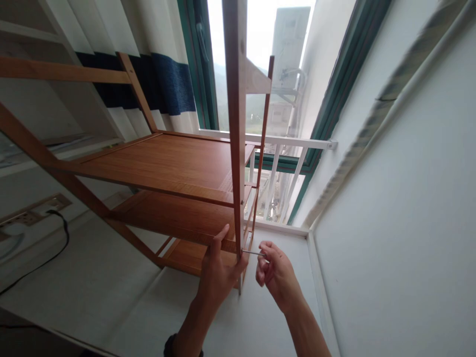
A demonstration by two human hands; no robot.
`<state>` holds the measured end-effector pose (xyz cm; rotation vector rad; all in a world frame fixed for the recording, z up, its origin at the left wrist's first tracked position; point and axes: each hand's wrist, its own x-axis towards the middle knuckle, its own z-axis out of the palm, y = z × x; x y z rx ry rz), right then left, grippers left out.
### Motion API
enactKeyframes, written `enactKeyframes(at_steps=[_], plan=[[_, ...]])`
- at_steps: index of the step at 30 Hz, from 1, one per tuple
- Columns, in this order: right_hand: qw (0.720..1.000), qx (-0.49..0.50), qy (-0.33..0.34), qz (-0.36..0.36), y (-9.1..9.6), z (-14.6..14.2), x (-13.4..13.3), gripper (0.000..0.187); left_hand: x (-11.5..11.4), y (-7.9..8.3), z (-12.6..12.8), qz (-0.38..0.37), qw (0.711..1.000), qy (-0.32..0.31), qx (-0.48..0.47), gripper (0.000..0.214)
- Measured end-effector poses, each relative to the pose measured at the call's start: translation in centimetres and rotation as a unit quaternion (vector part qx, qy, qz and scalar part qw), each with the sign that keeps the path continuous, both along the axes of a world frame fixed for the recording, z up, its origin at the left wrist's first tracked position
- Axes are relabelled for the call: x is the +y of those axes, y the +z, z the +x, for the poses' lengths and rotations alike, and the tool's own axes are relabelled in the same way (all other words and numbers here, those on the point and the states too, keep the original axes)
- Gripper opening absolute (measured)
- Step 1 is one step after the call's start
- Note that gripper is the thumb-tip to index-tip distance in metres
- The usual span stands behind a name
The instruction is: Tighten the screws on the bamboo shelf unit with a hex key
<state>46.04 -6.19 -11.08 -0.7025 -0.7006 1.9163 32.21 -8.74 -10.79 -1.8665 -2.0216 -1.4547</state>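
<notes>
Here, the right hand (277, 272) has its grip pinched on one end of a thin metal rod (253, 253), which juts leftward to the front post (238, 223) of the wooden shelf unit (171, 153). The left hand (215, 280) curls its grip around that post, toward the right edge of the white surface (122, 292).

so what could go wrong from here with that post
The thin metal tool could slip off the wooden post and jab the left hand, whose thumb sits right by its tip.
The right hand pinches the slim tool with its fingers, so it might twist loose or drop.
If the left hand's hold on the post eases, the shelf unit may shift.
</notes>
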Motion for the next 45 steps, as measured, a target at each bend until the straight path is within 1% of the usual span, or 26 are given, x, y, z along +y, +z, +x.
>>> enactKeyframes(at_steps=[2,5,7,9,11,13,14,17,19,21,23,25,26,28,30,31,33,35,37,38,40,42,45], plan=[[0.999,-0.007,-0.024,0.034,-0.6,0.1,-0.4,0.023,0.0,0.0,0.0,-0.003,1.0,0.0,-0.002,0.059],[0.985,-0.106,-0.074,0.117,-0.7,0.5,-1.4,0.029,-0.1,0.0,0.0,-0.005,1.0,-0.002,-0.003,0.06],[0.969,-0.182,-0.086,0.146,-0.1,0.7,-1.9,0.034,-0.1,0.0,0.0,-0.005,1.0,-0.002,-0.003,0.06],[0.963,-0.222,-0.061,0.138,0.9,0.8,-2.1,0.039,-0.1,0.0,0.0,-0.005,1.0,-0.002,-0.003,0.06],[0.966,-0.23,-0.015,0.121,1.8,0.8,-2.1,0.045,0.0,0.0,0.0,-0.006,1.0,-0.002,-0.003,0.06],[0.964,-0.233,0.003,0.131,2.1,0.8,-1.9,0.045,0.0,0.0,0.0,-0.004,1.0,-0.002,-0.002,0.06],[0.962,-0.233,-0.008,0.146,2.1,0.9,-1.8,0.042,-0.1,0.0,0.0,-0.001,1.0,-0.001,-0.001,0.06],[0.95,-0.225,-0.071,0.203,1.5,1.6,-1.6,0.024,-0.1,0.0,0.1,0.004,1.0,-0.001,0.001,0.059],[0.941,-0.222,-0.07,0.245,1.2,2.4,-1.5,0.017,-0.2,0.1,0.1,0.002,1.0,0.001,0.0,0.059],[0.926,-0.231,-0.036,0.297,1.1,3.2,-1.3,0.018,-0.2,0.1,0.1,0.001,1.0,0.0,0.0,0.06],[0.902,-0.248,-0.018,0.353,1.2,3.8,-1.2,0.024,-0.1,0.2,0.1,0.004,1.0,-0.006,0.003,0.059],[0.878,-0.267,-0.032,0.395,1.3,3.9,-1.1,0.025,-0.1,0.2,0.1,0.009,1.0,-0.012,0.007,0.058],[0.872,-0.272,-0.046,0.405,1.4,3.8,-1.1,0.025,-0.1,0.1,0.0,0.01,1.0,-0.014,0.008,0.058],[0.874,-0.28,-0.079,0.39,1.5,3.3,-1.2,0.019,-0.1,0.0,0.0,0.007,1.0,-0.014,0.007,0.058],[0.895,-0.288,-0.107,0.324,1.6,2.4,-1.2,0.013,-0.1,-0.2,-0.1,0.004,1.0,-0.013,0.005,0.058],[0.91,-0.285,-0.11,0.279,1.7,2.0,-1.2,0.018,-0.2,-0.2,-0.1,0.004,1.0,-0.012,0.005,0.059],[0.947,-0.249,-0.085,0.184,1.9,1.2,-1.0,0.03,-0.2,-0.3,-0.1,0.005,1.0,-0.011,0.007,0.06],[0.979,-0.175,-0.033,0.104,1.8,0.6,-0.7,0.035,-0.2,-0.3,-0.2,0.006,1.0,-0.011,0.009,0.059],[0.993,-0.106,-0.003,0.059,1.6,0.3,-0.4,0.033,-0.2,-0.2,-0.2,0.008,1.0,-0.013,0.01,0.059],[0.995,-0.086,-0.005,0.057,1.4,0.2,-0.4,0.029,-0.2,-0.2,-0.2,0.009,1.0,-0.014,0.012,0.06],[0.992,-0.079,-0.034,0.09,0.9,0.5,-0.4,0.022,-0.3,-0.1,-0.2,0.01,1.0,-0.014,0.013,0.06],[0.982,-0.103,-0.058,0.146,0.5,1.0,-0.4,0.02,-0.3,-0.1,-0.1,0.006,1.0,-0.011,0.013,0.059],[0.962,-0.16,-0.065,0.21,0.2,1.8,-0.5,0.021,-0.3,-0.1,-0.1,-0.001,1.0,-0.007,0.008,0.059]])
